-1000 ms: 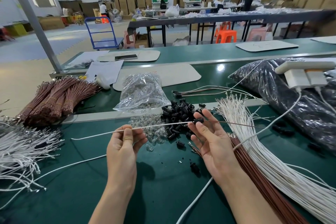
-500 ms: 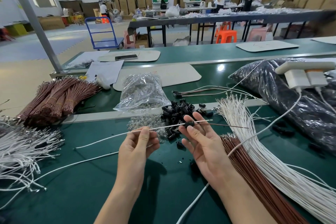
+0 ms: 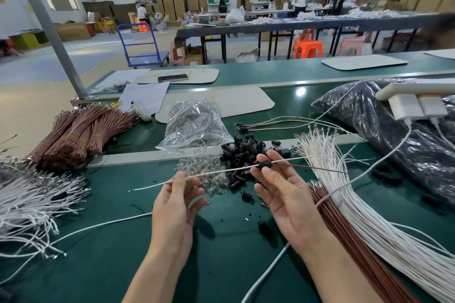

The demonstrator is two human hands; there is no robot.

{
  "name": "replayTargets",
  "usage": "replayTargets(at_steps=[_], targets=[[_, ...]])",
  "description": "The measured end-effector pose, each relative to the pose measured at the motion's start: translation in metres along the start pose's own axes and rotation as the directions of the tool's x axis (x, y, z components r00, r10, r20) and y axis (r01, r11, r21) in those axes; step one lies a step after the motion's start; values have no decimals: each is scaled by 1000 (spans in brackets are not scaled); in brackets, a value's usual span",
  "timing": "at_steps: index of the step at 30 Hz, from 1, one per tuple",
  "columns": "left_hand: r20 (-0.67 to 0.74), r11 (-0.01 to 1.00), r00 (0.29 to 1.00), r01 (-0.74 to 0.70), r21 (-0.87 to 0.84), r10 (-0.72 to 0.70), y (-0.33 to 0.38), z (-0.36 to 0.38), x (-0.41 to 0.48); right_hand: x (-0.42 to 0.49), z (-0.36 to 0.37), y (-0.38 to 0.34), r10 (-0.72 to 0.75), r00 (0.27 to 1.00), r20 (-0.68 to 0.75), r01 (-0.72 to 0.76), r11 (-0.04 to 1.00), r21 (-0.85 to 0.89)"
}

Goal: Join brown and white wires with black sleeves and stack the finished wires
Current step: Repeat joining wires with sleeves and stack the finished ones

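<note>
Green matting covers the desk, and above it a white wire runs slantwise, held up between both hands. The left hand pinches it near its free end between the thumb and curled fingers. The right hand, palm up, pinches a black sleeve on the wire with thumb and index finger, its other fingers loosely spread. A short length of white wire and a thin brown wire both reach rightward past the sleeve, over the loose white wires fanned along the desk's right side. Loose brown wires lie just beside those, nearer the right forearm.

Just behind the hands is a heap of black sleeves, touching a patch of small clear glassy parts, with a crumpled clear plastic bag behind. A few joined wires lie on the desk's farther strip, sleeved ends to the left. Tied bundles of brown wires sit at far left, with tangled white wires in front of them. A dark plastic bag fills the right.
</note>
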State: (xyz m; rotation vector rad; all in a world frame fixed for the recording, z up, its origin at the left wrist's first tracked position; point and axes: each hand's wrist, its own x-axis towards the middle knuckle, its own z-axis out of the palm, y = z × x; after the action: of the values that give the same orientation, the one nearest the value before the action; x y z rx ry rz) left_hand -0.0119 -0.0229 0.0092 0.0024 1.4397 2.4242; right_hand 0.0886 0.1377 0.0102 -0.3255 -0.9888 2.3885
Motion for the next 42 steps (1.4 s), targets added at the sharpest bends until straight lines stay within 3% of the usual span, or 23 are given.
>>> replayTargets(at_steps=[2,7,14,21,27,42], targets=[[31,1000,999,-20,19,20,-2,2,-2,-1,2,3,-3,1000,9,4,1000,-29],[272,954,961,-125,274,47,-20,14,-15,-3,12,17,12,998,67,-1,987,-159],[30,990,995,-100,96,98,-2,-2,2,-1,5,6,-46,999,15,48,989,-140],[239,939,966,-173,297,102,-18,12,-14,-4,13,18,20,995,96,1,978,-207],[154,982,987,-64,177,37,-9,3,-3,-3,6,10,-52,996,74,67,973,-222],[306,931,952,-96,351,-17,-19,12,-18,-4,8,22,-56,994,90,78,958,-275]])
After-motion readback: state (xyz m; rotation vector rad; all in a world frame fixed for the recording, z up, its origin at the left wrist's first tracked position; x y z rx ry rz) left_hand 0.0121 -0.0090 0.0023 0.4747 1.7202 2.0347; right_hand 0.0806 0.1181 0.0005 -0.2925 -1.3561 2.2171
